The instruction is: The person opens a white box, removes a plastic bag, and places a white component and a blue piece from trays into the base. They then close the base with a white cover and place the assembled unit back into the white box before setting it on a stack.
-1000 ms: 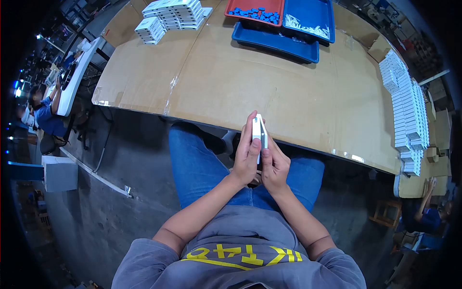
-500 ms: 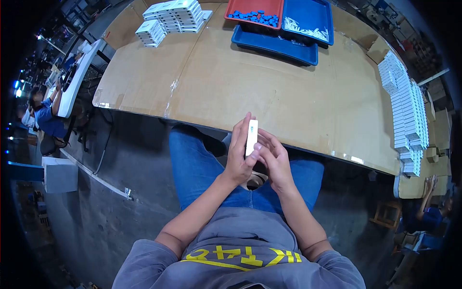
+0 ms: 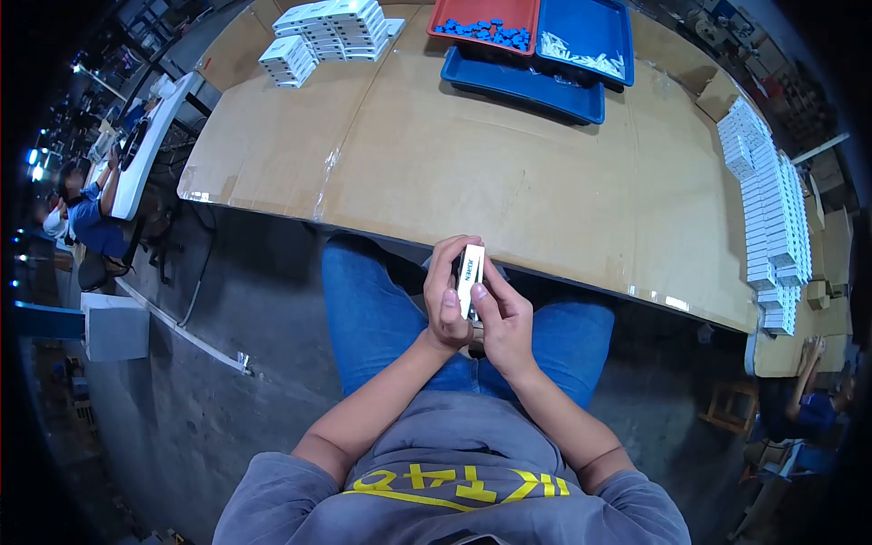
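A small white box-shaped piece (image 3: 470, 272) with dark lettering on its face is held between both hands, just off the table's near edge. My left hand (image 3: 447, 300) wraps its left side, with the thumb against the face. On the right side my right hand (image 3: 505, 322) grips it, the thumb near its lower end. The lower end of the piece is partly hidden by the thumbs.
A cardboard-covered table (image 3: 436, 154) bears stacked white pieces (image 3: 341, 27) at back left, a red tray (image 3: 495, 11) of blue parts, a blue tray (image 3: 590, 27) of white parts, and a lower blue tray (image 3: 522, 86). White stacks (image 3: 772, 209) stand right. People sit far left and right.
Both hands have moved slightly lower, towards my body. The white piece has turned so that its lettered face shows more, and my left thumb now lies along it.
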{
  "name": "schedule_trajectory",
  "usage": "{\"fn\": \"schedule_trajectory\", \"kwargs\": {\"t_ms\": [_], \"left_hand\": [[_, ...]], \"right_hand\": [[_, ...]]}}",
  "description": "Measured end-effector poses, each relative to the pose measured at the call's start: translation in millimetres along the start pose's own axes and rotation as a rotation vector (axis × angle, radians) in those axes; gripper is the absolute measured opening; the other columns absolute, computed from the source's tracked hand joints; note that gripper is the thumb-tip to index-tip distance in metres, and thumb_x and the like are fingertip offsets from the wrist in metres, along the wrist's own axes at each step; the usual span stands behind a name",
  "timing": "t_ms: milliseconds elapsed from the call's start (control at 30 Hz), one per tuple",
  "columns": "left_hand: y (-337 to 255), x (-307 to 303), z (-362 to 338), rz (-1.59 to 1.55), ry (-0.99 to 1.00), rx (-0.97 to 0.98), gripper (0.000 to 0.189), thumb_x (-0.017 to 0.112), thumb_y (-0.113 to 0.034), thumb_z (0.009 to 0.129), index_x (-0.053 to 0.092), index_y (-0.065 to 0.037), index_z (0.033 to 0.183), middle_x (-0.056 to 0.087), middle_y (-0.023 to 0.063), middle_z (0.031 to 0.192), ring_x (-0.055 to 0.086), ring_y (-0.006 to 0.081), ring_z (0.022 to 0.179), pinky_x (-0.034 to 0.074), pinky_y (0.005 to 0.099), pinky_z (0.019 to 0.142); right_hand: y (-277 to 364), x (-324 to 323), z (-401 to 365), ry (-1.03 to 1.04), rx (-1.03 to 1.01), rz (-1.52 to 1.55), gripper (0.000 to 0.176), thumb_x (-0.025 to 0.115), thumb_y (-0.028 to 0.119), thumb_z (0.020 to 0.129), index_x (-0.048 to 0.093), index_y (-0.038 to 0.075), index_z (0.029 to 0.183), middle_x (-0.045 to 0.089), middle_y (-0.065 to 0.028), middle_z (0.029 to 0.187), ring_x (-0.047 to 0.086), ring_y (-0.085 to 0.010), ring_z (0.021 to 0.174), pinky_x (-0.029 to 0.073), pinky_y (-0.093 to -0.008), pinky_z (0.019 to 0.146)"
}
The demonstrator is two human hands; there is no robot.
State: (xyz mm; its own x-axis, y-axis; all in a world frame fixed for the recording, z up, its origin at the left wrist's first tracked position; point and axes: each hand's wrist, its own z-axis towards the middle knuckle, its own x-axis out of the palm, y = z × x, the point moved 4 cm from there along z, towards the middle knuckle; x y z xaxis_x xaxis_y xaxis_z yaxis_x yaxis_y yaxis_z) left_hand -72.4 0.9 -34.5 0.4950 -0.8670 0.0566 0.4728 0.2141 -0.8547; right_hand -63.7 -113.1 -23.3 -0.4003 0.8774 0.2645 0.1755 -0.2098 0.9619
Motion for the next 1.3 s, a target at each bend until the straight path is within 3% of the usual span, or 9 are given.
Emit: {"fn": "schedule_trajectory", "kwargs": {"t_ms": [433, 500, 567, 633, 733, 867, 1000, 1133, 1300], "left_hand": [[1.3, 2.3, -1.9, -0.115, -0.002, -0.134, 0.081, 0.035, -0.059, 0.098, 0.056, 0.011, 0.134, 0.056, 0.0235, 0.130, 0.060, 0.0300, 0.116, 0.049, 0.0396, 0.099], [-4.5, 6.8, 3.3, -0.076, 0.064, -0.110, 0.087, 0.037, -0.064, 0.100, 0.050, 0.010, 0.144, 0.054, 0.0245, 0.135, 0.057, 0.0318, 0.123, 0.046, 0.0412, 0.106], [1.4, 7.3, 2.4, -0.039, 0.247, -0.106, 0.107, 0.041, -0.077, 0.097, 0.025, 0.007, 0.161, 0.045, 0.0209, 0.149, 0.047, 0.0284, 0.139, 0.035, 0.0410, 0.118], [-3.6, 6.3, 6.6, 0.213, 0.325, -0.015, 0.109, 0.042, -0.081, 0.096, 0.025, 0.004, 0.163, 0.041, 0.0198, 0.154, 0.049, 0.0274, 0.137, 0.038, 0.0407, 0.116], [4.3, 2.7, 3.8, 0.033, 0.312, -0.240, 0.095, 0.040, -0.071, 0.104, 0.023, 0.000, 0.164, 0.045, 0.0236, 0.151, 0.050, 0.0316, 0.137, 0.040, 0.0403, 0.114], [5.1, 10.8, 2.7, -0.432, 0.169, -0.715, 0.077, 0.027, -0.060, 0.112, 0.030, -0.003, 0.163, 0.059, 0.0158, 0.141, 0.062, 0.0234, 0.125, 0.049, 0.0353, 0.108], [-9.3, 15.7, -7.7, -0.570, 0.299, -1.102, 0.071, 0.029, -0.061, 0.112, 0.044, -0.007, 0.154, 0.063, 0.0136, 0.134, 0.066, 0.0213, 0.119, 0.056, 0.0367, 0.100], [-22.4, 25.6, -13.3, -0.584, 0.235, -1.187, 0.069, 0.032, -0.064, 0.110, 0.049, -0.009, 0.148, 0.066, 0.0101, 0.126, 0.068, 0.0196, 0.111, 0.058, 0.0348, 0.093], [-15.4, 24.5, -21.9, -0.657, 0.332, -1.174, 0.065, 0.034, -0.060, 0.111, 0.043, -0.010, 0.152, 0.061, 0.0101, 0.138, 0.064, 0.0220, 0.124, 0.057, 0.0371, 0.099]], "right_hand": [[-2.0, -3.2, 3.4, -0.023, -0.051, -0.061, 0.050, 0.058, 0.011, 0.108, 0.047, -0.006, 0.153, 0.058, -0.0172, 0.150, 0.057, -0.0195, 0.133, 0.044, -0.0329, 0.113], [0.8, -8.0, 7.0, -0.064, 0.057, -0.038, 0.050, 0.058, 0.015, 0.109, 0.048, -0.006, 0.153, 0.060, -0.0151, 0.148, 0.058, -0.0183, 0.130, 0.046, -0.0322, 0.111], [-7.4, -19.8, 10.6, -0.057, 0.102, 0.096, 0.050, 0.058, 0.024, 0.111, 0.051, -0.004, 0.152, 0.064, -0.0110, 0.140, 0.062, -0.0159, 0.122, 0.050, -0.0307, 0.105], [-4.0, -27.4, 10.1, -0.031, 0.223, 0.225, 0.050, 0.054, 0.028, 0.112, 0.051, -0.001, 0.153, 0.064, -0.0100, 0.138, 0.064, -0.0157, 0.119, 0.051, -0.0302, 0.103], [5.4, -32.9, 12.4, 0.001, 0.240, 0.087, 0.057, 0.068, 0.029, 0.105, 0.053, 0.003, 0.153, 0.059, -0.0139, 0.144, 0.063, -0.0218, 0.123, 0.051, -0.0350, 0.104], [24.4, -38.8, 8.8, 0.026, -0.323, -0.606, 0.083, 0.093, 0.026, 0.076, 0.058, 0.008, 0.149, 0.044, -0.0206, 0.157, 0.049, -0.0384, 0.142, 0.044, -0.0475, 0.115], [25.6, -47.7, 6.5, 0.117, -0.519, -0.704, 0.082, 0.092, 0.030, 0.075, 0.060, 0.006, 0.147, 0.046, -0.0217, 0.158, 0.048, -0.0410, 0.144, 0.041, -0.0514, 0.118], [28.6, -53.8, 5.8, 0.098, -0.767, -0.825, 0.083, 0.088, 0.047, 0.077, 0.063, 0.001, 0.142, 0.059, -0.0248, 0.145, 0.058, -0.0414, 0.135, 0.042, -0.0541, 0.117], [25.9, -54.3, 1.0, 0.078, -0.888, -0.813, 0.083, 0.083, 0.051, 0.081, 0.063, -0.006, 0.137, 0.060, -0.0310, 0.141, 0.061, -0.0463, 0.130, 0.048, -0.0532, 0.110]]}}
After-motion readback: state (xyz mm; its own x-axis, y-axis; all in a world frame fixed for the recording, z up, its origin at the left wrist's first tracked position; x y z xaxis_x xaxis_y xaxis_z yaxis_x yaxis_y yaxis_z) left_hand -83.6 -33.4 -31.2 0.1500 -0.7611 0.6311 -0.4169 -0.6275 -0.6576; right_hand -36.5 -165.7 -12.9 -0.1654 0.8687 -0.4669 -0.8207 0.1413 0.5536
